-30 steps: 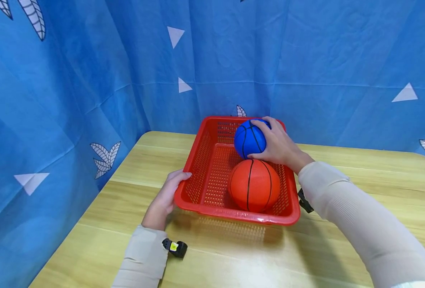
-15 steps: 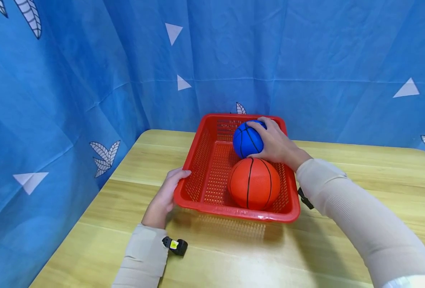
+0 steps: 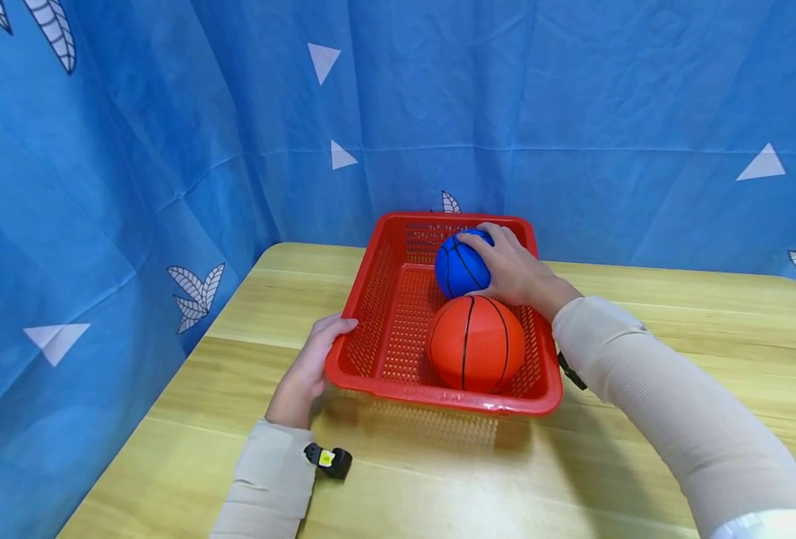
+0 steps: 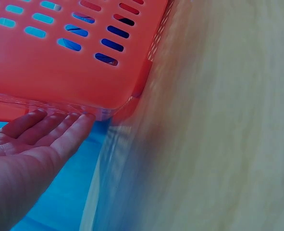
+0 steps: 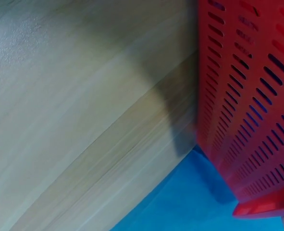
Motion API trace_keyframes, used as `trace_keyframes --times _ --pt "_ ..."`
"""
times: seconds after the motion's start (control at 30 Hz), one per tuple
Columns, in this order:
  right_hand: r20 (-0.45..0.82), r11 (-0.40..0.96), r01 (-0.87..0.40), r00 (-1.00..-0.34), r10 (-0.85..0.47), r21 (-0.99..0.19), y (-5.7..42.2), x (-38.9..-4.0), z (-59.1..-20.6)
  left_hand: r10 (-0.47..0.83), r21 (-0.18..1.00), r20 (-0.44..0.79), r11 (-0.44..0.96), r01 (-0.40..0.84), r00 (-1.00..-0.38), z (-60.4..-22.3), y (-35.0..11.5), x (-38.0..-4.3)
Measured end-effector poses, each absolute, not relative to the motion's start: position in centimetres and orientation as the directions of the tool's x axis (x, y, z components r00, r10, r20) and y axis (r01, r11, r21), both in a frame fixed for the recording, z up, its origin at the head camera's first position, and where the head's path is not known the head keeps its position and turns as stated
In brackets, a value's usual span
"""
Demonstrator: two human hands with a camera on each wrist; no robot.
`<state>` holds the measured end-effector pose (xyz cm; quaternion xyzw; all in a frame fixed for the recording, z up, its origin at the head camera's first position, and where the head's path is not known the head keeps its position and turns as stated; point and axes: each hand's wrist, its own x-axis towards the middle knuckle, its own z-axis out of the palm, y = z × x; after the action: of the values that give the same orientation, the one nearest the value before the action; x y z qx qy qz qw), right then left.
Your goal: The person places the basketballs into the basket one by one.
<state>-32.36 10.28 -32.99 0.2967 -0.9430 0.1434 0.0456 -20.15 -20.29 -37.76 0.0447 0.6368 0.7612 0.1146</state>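
Note:
A red plastic basket (image 3: 431,398) with slotted walls stands on the wooden table. At its near left my left hand (image 3: 317,353) holds the rim, thumb over the edge. The left wrist view has the fingers of this left hand (image 4: 43,139) extended against the rim from below. Inside the basket's far right part, my right hand (image 3: 517,269) grips a small blue basketball (image 3: 460,268) from its top and right side. Just in front of it sits a larger orange-red basketball (image 3: 476,346). The right wrist view catches the basket's outer wall (image 5: 233,96); both balls' undersides are hidden.
The wooden table (image 3: 701,337) extends to the right of the basket and in front of it. A blue curtain (image 3: 398,97) with white triangles and leaves hangs behind the table and along its left. A small black device (image 3: 330,460) is strapped at the left wrist.
My right hand has moved slightly left and lower with the blue basketball in its grip. The left hand keeps its hold on the rim, and the orange-red basketball stays in place.

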Motion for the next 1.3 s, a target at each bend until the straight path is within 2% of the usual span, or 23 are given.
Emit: trace_keyframes --times 0.5,1.03,1.3 --pt "0.145 0.793 -0.569 -0.822 -0.550 -0.218 9.89 -32.10 -33.58 0.229 0.979 -0.094 -0.156 -0.132 -0.969 -38.00 -20.54 -19.78" --pt "0.172 0.798 -0.574 -0.818 -0.548 -0.184 9.95 -32.19 -33.62 0.233 0.979 -0.077 -0.165 -0.118 -0.969 -37.86 -20.60 -19.78" --pt "0.172 0.792 -0.572 -0.820 -0.546 -0.214 10.35 -32.29 -33.04 0.229 0.978 -0.072 -0.176 -0.114 -0.971 -37.71 -20.32 -19.90"
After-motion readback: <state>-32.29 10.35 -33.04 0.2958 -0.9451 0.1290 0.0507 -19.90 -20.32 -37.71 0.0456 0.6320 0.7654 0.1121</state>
